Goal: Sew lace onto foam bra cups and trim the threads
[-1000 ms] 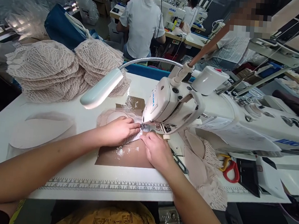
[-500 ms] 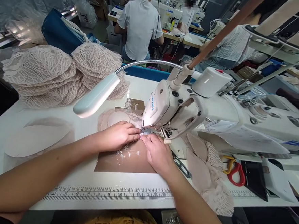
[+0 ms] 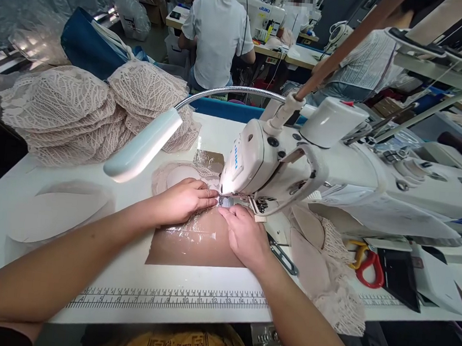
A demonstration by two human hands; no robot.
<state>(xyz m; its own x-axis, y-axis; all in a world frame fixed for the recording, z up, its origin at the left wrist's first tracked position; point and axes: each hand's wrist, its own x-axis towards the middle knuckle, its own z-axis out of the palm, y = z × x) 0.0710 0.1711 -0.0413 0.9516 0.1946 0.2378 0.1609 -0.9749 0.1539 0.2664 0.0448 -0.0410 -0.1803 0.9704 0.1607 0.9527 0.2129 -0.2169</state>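
My left hand (image 3: 183,200) lies on a beige lace cup piece (image 3: 175,175) with its fingers together, pressing the fabric toward the needle of a white sewing machine (image 3: 271,165). My right hand (image 3: 245,236) sits just right of it, fingertips pinched on the edge of the same piece under the presser foot (image 3: 225,200). Both hands rest over a shiny brown patch (image 3: 194,244) on the white table (image 3: 129,271).
Stacked lace cups (image 3: 88,110) stand at the back left, flat foam cups (image 3: 58,208) at the left. A gooseneck lamp (image 3: 141,145) hangs over the work. Sewn pieces (image 3: 327,269), snips (image 3: 282,255) and red-handled scissors (image 3: 369,264) lie at the right. Other people sit at machines behind.
The fabric has fed further back under the needle, with less of it showing in front of my hands. Both hands stay at the presser foot.
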